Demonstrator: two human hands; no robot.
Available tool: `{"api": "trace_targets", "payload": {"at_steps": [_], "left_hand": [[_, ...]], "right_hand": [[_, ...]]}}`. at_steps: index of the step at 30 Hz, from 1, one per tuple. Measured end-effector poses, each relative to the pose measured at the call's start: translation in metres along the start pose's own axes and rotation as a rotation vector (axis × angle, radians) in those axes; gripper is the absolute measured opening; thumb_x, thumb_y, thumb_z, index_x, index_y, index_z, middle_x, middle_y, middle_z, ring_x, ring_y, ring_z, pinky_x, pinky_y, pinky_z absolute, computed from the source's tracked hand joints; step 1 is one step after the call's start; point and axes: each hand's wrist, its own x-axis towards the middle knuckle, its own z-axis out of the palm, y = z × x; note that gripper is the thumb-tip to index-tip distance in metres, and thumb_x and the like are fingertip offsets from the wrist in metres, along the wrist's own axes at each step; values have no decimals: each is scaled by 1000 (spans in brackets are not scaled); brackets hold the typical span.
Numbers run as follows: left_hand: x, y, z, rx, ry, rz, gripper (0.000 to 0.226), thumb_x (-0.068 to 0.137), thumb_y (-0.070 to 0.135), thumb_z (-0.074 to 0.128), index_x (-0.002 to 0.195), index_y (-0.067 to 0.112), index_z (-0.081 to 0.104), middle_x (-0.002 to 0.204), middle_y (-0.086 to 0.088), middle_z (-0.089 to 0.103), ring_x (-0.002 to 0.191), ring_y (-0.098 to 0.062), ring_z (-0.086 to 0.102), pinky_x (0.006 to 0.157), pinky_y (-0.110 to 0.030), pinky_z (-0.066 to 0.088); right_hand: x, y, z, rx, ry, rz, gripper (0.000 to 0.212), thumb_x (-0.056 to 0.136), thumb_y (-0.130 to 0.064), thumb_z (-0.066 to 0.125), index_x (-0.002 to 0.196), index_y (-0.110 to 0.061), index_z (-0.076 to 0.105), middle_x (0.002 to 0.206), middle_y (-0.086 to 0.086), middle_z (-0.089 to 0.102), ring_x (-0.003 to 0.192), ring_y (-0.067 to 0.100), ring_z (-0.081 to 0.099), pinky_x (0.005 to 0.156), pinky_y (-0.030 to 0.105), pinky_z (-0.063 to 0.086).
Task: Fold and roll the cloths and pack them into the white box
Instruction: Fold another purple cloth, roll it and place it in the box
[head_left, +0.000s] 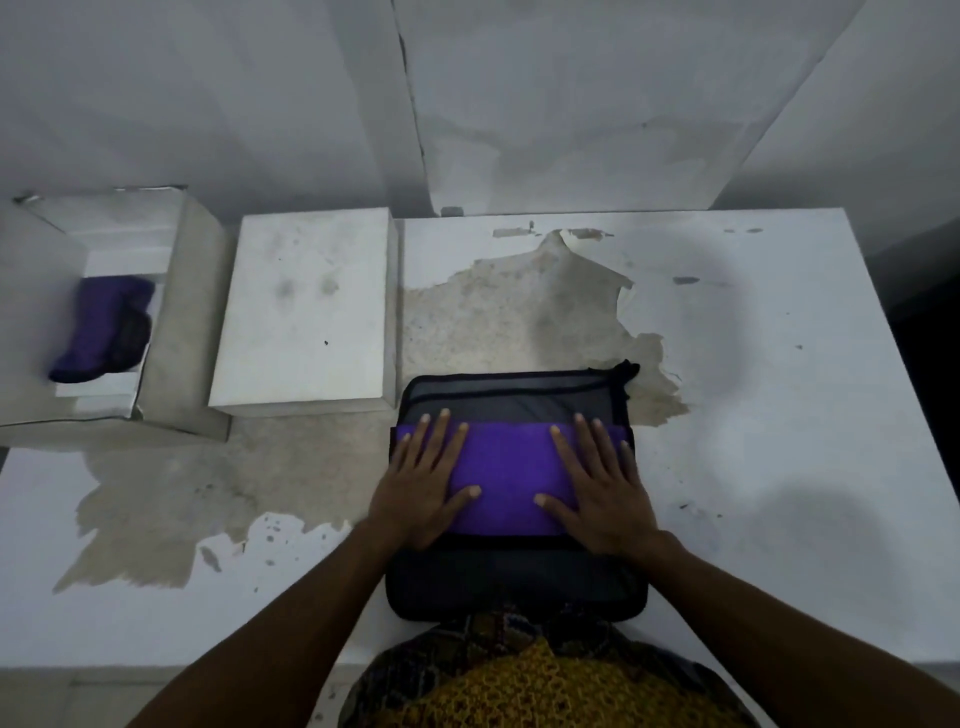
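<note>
A cloth with a purple side and a dark grey side with black trim (511, 470) lies flat on the table near its front edge, a purple fold across its middle. My left hand (423, 483) rests flat on the left part of the purple fold, fingers spread. On the right part, my right hand (602, 488) presses flat the same way. The white box (176, 322) stands open at the far left. A rolled purple and black cloth (106, 330) lies inside it.
A white lid or flat box (306, 306) lies between the open box and the cloth. The white table (779, 415) has a large worn brownish patch in its middle. A wall stands behind the table. The table's front edge is by my body.
</note>
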Motion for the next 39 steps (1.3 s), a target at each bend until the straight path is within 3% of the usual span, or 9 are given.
{"api": "trace_targets", "payload": {"at_steps": [8, 12, 17, 21, 24, 26, 33, 36, 39], "left_hand": [[-7, -9, -1, -110, 27, -164, 103, 73, 88, 14, 146, 25, -23, 158, 0, -22, 144, -20, -24, 117, -46, -8], [-3, -1, -17, -170, 54, -161, 113, 65, 91, 26, 151, 18, 11, 160, -9, 6, 147, -29, 0, 119, -51, 4], [7, -4, -41, -298, 114, -198, 82, 64, 54, 78, 129, 15, 46, 131, -14, 45, 121, -32, 35, 102, -43, 34], [9, -20, -52, -356, 112, -204, 48, 74, 16, 72, 119, 11, 56, 114, -15, 57, 108, -33, 45, 85, -38, 42], [6, -30, -58, -378, 152, -181, 17, 73, 6, 68, 88, 11, 64, 92, -10, 58, 92, -24, 46, 69, -32, 38], [1, -34, -61, -433, 162, -172, 19, 69, 1, 69, 75, 15, 58, 85, -6, 56, 84, -21, 47, 64, -31, 36], [-35, -34, -58, -471, 202, -109, 45, 58, -14, 64, 61, 26, 44, 71, 7, 45, 74, -17, 44, 58, -25, 34], [-50, -33, -51, -408, 196, -72, 40, 53, -14, 67, 63, 20, 48, 77, 1, 48, 79, -19, 45, 57, -29, 37], [-62, -31, -45, -370, 208, -33, 32, 51, -16, 66, 65, 9, 52, 79, -1, 49, 81, -21, 46, 57, -30, 40]], "right_hand": [[0, 5, -6, 103, -49, 168, 110, 61, -97, 15, 141, -38, -32, 149, -1, -44, 139, 20, -38, 114, 56, -14], [6, -1, -19, 85, -60, 180, 118, 60, -94, 34, 149, -33, -14, 158, 10, -23, 145, 29, -23, 113, 59, -11], [20, 5, -46, 176, 12, 230, 91, 62, -68, 70, 135, -27, 36, 144, 12, 27, 135, 32, 21, 109, 55, 21], [24, 25, -59, 250, 14, 223, 56, 70, -40, 76, 115, -17, 51, 117, 8, 52, 113, 29, 45, 94, 43, 33], [18, 35, -61, 392, 35, 180, 28, 75, -18, 73, 97, -9, 60, 96, 8, 52, 98, 28, 51, 77, 37, 42], [13, 37, -60, 452, 91, 163, 16, 75, -9, 71, 86, -9, 60, 89, 5, 49, 88, 25, 51, 67, 34, 42], [-28, 41, -50, 557, 251, 46, 42, 54, 20, 56, 69, -18, 49, 75, 2, 56, 74, 24, 51, 58, 38, 44], [-47, 40, -43, 479, 266, -23, 44, 51, 22, 58, 69, -17, 48, 79, 0, 52, 78, 22, 48, 56, 30, 39], [-61, 37, -38, 398, 273, -55, 41, 49, 24, 58, 70, -10, 50, 82, 4, 51, 81, 23, 49, 53, 38, 44]]}}
